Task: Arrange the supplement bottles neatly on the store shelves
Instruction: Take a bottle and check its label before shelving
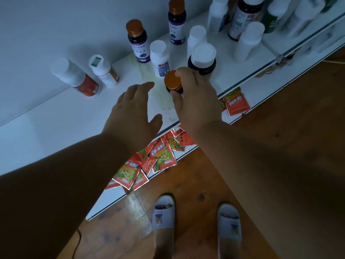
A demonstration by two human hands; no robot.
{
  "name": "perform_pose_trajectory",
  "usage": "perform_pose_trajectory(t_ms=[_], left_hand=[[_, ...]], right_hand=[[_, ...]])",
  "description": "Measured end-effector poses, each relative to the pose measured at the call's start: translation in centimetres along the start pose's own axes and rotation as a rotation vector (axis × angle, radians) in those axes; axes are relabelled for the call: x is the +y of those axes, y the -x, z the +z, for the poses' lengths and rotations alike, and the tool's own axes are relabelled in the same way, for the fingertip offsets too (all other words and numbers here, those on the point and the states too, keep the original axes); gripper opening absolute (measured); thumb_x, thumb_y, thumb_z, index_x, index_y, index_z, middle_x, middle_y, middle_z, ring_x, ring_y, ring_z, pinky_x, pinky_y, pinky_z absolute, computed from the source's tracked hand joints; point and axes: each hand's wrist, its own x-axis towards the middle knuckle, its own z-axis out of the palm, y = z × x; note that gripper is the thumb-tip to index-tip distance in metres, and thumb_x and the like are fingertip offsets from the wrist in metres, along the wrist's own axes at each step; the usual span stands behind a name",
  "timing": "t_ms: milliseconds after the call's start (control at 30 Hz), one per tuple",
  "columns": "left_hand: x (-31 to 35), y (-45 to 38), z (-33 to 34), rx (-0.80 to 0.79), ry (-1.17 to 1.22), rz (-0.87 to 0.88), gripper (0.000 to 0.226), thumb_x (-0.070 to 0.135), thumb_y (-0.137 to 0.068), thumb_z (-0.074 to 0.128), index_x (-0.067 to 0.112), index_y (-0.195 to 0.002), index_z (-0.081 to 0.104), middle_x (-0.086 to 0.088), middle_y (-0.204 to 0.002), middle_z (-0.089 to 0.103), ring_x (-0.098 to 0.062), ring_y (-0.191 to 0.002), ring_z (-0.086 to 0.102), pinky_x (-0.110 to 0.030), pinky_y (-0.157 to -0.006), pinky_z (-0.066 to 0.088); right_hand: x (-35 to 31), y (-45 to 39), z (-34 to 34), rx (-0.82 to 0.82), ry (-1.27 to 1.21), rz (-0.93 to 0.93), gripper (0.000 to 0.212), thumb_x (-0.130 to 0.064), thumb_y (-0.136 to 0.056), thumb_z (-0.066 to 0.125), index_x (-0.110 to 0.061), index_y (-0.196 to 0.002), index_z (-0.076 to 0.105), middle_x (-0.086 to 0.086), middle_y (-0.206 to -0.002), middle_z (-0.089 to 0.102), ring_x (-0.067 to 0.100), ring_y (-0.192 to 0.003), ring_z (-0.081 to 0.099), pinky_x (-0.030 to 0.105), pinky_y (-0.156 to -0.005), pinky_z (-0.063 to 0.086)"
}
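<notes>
Bottles of supplements stand scattered on the white shelf [56,113], most toward its back edge and far end. The right hand [196,98] grips a dark bottle with a gold cap [172,80] from above, thumb and fingers curled round the neck just under the cap, near the shelf's front edge; whether its base rests on the shelf is hidden. This top grip probably lets the person set it upright beside the two matching gold-capped bottles [137,42] at the back. The left hand [132,111] hovers just beside it, fingers spread and relaxed, holding nothing, likely ready to steady or clear space. Red sachets [162,157] lie heaped on the lower shelf.
</notes>
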Motion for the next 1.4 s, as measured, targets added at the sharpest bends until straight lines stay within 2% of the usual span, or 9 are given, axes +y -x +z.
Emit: perform_pose_trajectory(t_ms=[200,300,533,767,867,967,1100,1233,1400], left_hand=[[0.1,1.3,-0.5,-0.003,0.049,0.003,0.072,0.04,-0.089,0.064,0.022,-0.149,0.029,-0.003,-0.152,0.038,-0.026,-0.136,0.041,-0.048,-0.11,0.038],[0.5,1.7,-1.0,-0.021,0.077,-0.046,0.074,0.043,-0.089,0.063,0.022,-0.15,0.028,-0.003,-0.154,0.036,-0.026,-0.137,0.039,-0.048,-0.111,0.037],[1.5,6.6,-5.4,0.023,0.073,-0.089,0.087,0.062,-0.081,0.061,0.024,-0.15,0.024,-0.001,-0.153,0.036,-0.023,-0.135,0.041,-0.045,-0.108,0.041],[10.3,19.3,-16.8,-0.029,0.264,-0.13,0.096,0.081,-0.076,0.043,0.026,-0.152,0.02,0.001,-0.152,0.036,-0.013,-0.135,0.039,-0.04,-0.106,0.04],[14.2,23.9,-21.8,-0.014,0.308,-0.173,0.096,0.084,-0.075,0.034,0.03,-0.152,0.018,0.004,-0.153,0.034,-0.011,-0.134,0.038,-0.038,-0.105,0.039],[16.7,26.9,-26.6,0.072,0.35,-0.16,0.099,0.088,-0.073,0.028,0.029,-0.152,0.02,0.005,-0.153,0.035,-0.009,-0.134,0.038,-0.036,-0.106,0.038],[17.4,28.3,-31.9,0.169,0.303,-0.091,0.098,0.088,-0.075,0.027,0.027,-0.152,0.021,0.004,-0.152,0.035,-0.009,-0.135,0.036,-0.031,-0.105,0.034],[16.0,27.8,-36.0,0.224,0.243,-0.075,0.092,0.086,-0.077,0.029,0.034,-0.152,0.015,0.008,-0.156,0.029,-0.011,-0.141,0.03,-0.035,-0.108,0.032],[10.8,26.4,-39.8,0.247,0.216,-0.03,0.096,0.09,-0.074,0.025,0.034,-0.152,0.016,0.008,-0.155,0.03,-0.012,-0.138,0.033,-0.041,-0.113,0.033]], right_hand=[[-1.1,0.3,-1.1,-0.198,-0.211,0.154,0.055,-0.026,-0.097,0.061,-0.007,-0.144,0.039,0.014,-0.139,0.049,0.026,-0.128,0.048,0.028,-0.104,0.038],[-1.8,-0.1,-0.8,-0.292,-0.138,0.107,0.046,-0.032,-0.095,0.063,-0.006,-0.131,0.05,0.014,-0.126,0.048,0.024,-0.112,0.053,0.027,-0.096,0.04],[-4.4,1.7,-5.2,-0.437,-0.497,0.281,0.036,-0.038,-0.098,0.057,-0.014,-0.125,0.053,-0.004,-0.105,0.057,0.009,-0.096,0.054,0.017,-0.077,0.046],[-12.5,6.3,-22.2,-0.637,-1.295,0.7,0.017,-0.038,-0.099,0.056,-0.023,-0.103,0.062,0.006,-0.099,0.066,0.023,-0.089,0.067,0.054,-0.086,0.057],[-16.0,7.3,-29.8,-0.742,-1.521,0.815,0.039,-0.043,-0.093,0.059,-0.013,-0.119,0.056,0.009,-0.09,0.064,0.029,-0.083,0.068,0.049,-0.078,0.058],[-19.3,7.0,-35.4,-0.774,-1.64,0.758,0.061,-0.045,-0.075,0.065,-0.009,-0.124,0.056,0.005,-0.084,0.066,0.024,-0.076,0.066,0.037,-0.069,0.058],[-23.7,4.3,-39.6,-0.739,-1.623,0.597,0.036,-0.037,-0.081,0.07,-0.016,-0.106,0.055,0.001,-0.077,0.064,0.019,-0.074,0.062,0.033,-0.072,0.056],[-28.5,1.0,-40.7,-0.671,-1.613,0.557,0.029,-0.033,-0.073,0.076,-0.021,-0.092,0.057,-0.001,-0.078,0.06,0.018,-0.076,0.057,0.045,-0.088,0.05],[-34.9,-1.7,-39.0,-0.645,-1.449,0.487,0.034,-0.037,-0.064,0.075,-0.022,-0.09,0.059,-0.007,-0.07,0.062,0.011,-0.063,0.062,0.035,-0.071,0.052]])
